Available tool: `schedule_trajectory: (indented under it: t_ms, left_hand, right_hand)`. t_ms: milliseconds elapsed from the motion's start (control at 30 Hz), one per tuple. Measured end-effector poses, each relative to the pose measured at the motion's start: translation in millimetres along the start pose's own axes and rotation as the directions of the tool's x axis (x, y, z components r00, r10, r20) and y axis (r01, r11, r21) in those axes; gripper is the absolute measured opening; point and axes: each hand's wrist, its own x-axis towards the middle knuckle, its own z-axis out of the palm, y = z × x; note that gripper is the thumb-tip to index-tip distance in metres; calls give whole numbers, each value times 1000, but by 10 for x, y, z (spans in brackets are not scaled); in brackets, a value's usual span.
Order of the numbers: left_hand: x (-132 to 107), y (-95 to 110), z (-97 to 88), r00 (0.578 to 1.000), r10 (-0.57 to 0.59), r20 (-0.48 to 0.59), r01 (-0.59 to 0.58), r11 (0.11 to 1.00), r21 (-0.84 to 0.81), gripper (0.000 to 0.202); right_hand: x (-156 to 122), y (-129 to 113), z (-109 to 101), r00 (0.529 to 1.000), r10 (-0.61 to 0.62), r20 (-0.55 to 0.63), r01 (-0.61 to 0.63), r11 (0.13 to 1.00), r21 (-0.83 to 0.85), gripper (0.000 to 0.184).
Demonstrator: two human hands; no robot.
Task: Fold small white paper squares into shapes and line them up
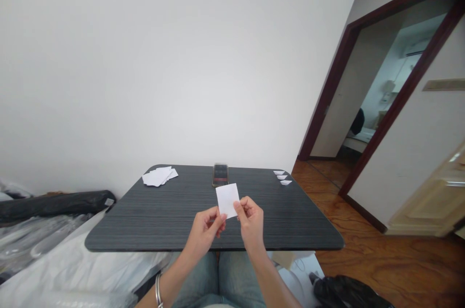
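Both of my hands hold one small white paper sheet (pixel 227 199) up above the near part of the dark table (pixel 163 211). My left hand (pixel 205 230) pinches its lower left corner. My right hand (pixel 250 221) pinches the lower right edge. The sheet stands nearly upright and looks flat. A silver bangle sits on my left wrist.
A loose stack of white sheets (pixel 159 176) lies at the table's far left. A phone (pixel 220 174) lies at the far middle. Three small folded paper pieces (pixel 282 177) sit in a row at the far right. Plastic-wrapped bundles lie left; a doorway opens right.
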Motion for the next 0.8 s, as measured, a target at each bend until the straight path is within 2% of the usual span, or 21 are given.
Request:
schedule_trajectory:
  t_ms: [200, 333, 433, 533, 700, 800]
  left_hand:
    - [0, -23, -24, 1000, -12, -1, 12, 999, -33, 38]
    - [9, -11, -79, 993, -17, -114, 1, 991, -134, 35]
    - [53, 10, -53, 994, 6, -110, -25, 986, -168, 28]
    - [120, 17, 31, 995, -1, -99, -11, 993, -119, 27]
    - [182, 33, 74, 980, -9, -200, -6, 997, -77, 28]
    - [174, 51, 34, 966, 41, -257, -33, 999, 36, 26]
  right_hand:
    - [6, 7, -16, 999, 18, -27, -18, 1000, 1, 28]
    - [37, 13, -64, 995, 17, -96, -18, 1000, -11, 28]
    - [19, -6, -37, 999, 17, -32, -18, 1000, -12, 27]
    - [-24, -27, 27, 999, 15, 48, -15, 1000, -6, 27]
    - [-71, -7, 70, 999, 16, 43, -15, 999, -40, 30]
    - [-87, 2, 76, 999, 10, 40, -8, 999, -53, 30]
